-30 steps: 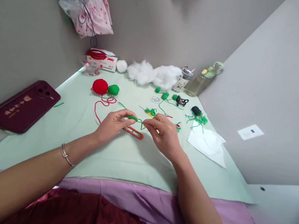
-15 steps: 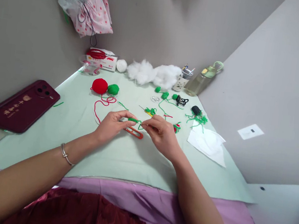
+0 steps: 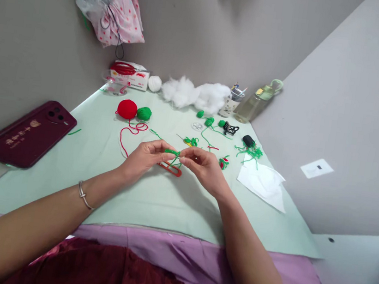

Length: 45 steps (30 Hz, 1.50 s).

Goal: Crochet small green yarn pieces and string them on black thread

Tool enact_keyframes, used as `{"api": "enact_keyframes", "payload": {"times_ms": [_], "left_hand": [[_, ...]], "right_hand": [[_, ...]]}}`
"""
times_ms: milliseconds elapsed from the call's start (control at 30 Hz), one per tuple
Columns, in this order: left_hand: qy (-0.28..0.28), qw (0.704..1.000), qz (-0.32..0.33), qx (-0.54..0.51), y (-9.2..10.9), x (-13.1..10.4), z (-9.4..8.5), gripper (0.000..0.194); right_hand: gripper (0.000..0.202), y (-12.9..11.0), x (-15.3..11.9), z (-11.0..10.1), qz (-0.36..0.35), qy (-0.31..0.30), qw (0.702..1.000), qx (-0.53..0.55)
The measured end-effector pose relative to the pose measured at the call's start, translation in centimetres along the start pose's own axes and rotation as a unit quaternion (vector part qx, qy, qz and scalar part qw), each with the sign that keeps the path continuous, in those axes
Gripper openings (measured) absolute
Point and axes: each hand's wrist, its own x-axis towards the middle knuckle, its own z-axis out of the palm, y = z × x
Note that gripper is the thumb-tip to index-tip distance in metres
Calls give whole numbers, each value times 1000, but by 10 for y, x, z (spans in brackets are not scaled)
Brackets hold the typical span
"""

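At left, tightly wound red ball (image 3: 127, 109) and smaller green ball (image 3: 144, 113); in left hand (image 3: 141, 160), pinched between thumb and fingers, narrow stitched green piece (image 3: 171, 151), near flat, slotted orange tool (image 3: 178, 173); seemingly begun but unfinished, with slack yarn (image 3: 174, 159) below; pinched too, at right end, by right hand (image 3: 206, 167); farther right, small red-and-green piece (image 3: 223, 163), seemingly further along; then thin creased paper (image 3: 260, 186).

Right hand (image 3: 204, 167) less curled than before

- The head view looks from the wearer's own head, above the dark red garment (image 3: 99, 272) at the lower edge.
- It faces forward and down across the counter (image 3: 132, 206) to the grey wall (image 3: 183, 29).
- It is near: left hand (image 3: 142, 158) and right hand (image 3: 204, 168) sit mid-frame.
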Motion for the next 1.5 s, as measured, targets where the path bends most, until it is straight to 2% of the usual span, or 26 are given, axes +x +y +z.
{"api": "enact_keyframes", "payload": {"times_ms": [167, 333, 533, 633, 767, 833, 967, 1033, 1100, 1200, 1267, 1367, 1433, 1500], "left_hand": [[33, 999, 11, 34, 0, 1, -1, 20], [-42, 999, -22, -10, -6, 0, 1, 15], [-101, 992, -76, 0, -5, -1, 0, 22], [-124, 990, -71, 19, -7, -1, -1, 22], [-143, 987, -49, 50, -11, 0, 0, 21], [-147, 986, -46, 69, -10, -1, 2, 21], [-155, 984, -49, 78, -1, -2, 4, 23], [-159, 983, -57, 68, 4, -2, 3, 24], [-165, 982, -66, 62, 7, -3, 1, 25], [-164, 981, -76, 70, 9, -2, -2, 26], [-161, 980, -75, 85, 7, -2, -1, 25], [-186, 972, -72, 128, 0, -4, 7, 23], [-222, 959, -68, 160, -4, -6, 13, 23], [-242, 956, -66, 153, -5, -8, 17, 25]], "right_hand": [[13, -3, -2, 2, -10, -4, 1000, 5], [17, -2, 0, 11, -12, -23, 998, 48], [16, -2, 0, 7, -38, 40, 996, -73], [13, -5, -2, 6, -39, 5, 998, -55], [12, -10, -4, 8, -2, -34, 999, -39], [11, -10, -3, 10, 5, -37, 999, -25], [12, -6, 4, 13, 17, 52, 995, 83], [14, -5, 6, 13, 25, 76, 989, 124], [19, -6, 5, 11, 34, 43, 990, 130], [26, -10, 2, 9, 57, -44, 990, 122], [28, -11, 1, 9, 55, -68, 989, 117], [25, -7, 6, 8, 28, -14, 990, 140], [22, -4, 10, 6, 24, 51, 980, 190], [22, -1, 13, 1, 40, 73, 966, 245]]}}
